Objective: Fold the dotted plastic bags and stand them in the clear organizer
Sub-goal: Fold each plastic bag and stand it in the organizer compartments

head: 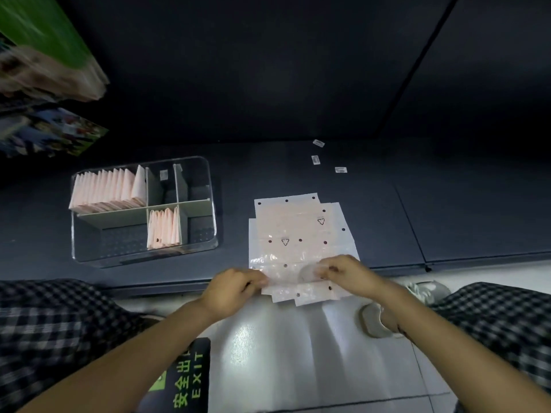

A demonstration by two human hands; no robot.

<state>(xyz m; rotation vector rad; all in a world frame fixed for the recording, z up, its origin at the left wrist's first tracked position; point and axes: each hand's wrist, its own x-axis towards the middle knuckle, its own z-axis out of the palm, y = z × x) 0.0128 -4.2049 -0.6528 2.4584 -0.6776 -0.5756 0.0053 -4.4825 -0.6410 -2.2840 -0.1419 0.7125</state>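
Between both hands' fingers, the near edge of the top translucent pink black-dotted plastic bag (293,234) is pinched: left hand (235,289), right hand (347,271). Folding seems to be starting; next it likely needs doubling away, then standing in the clear compartmented plastic organizer (89,251).

Blurred, cropped, partly covered

Smeared green package (44,40) cut off top left; bag stack (301,242) near edge covered by fingers; small labels (316,160) unreadable.

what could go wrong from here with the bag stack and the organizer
1. The bags lie in a loose, skewed stack. Both hands, left and right, pinch its near edge, so they may lift several sheets instead of one.
2. That near edge overhangs the shelf, so a tug could slide the stack to the floor.
3. In the organizer, the back left row of folded bags leans; pushing in another might tip it.
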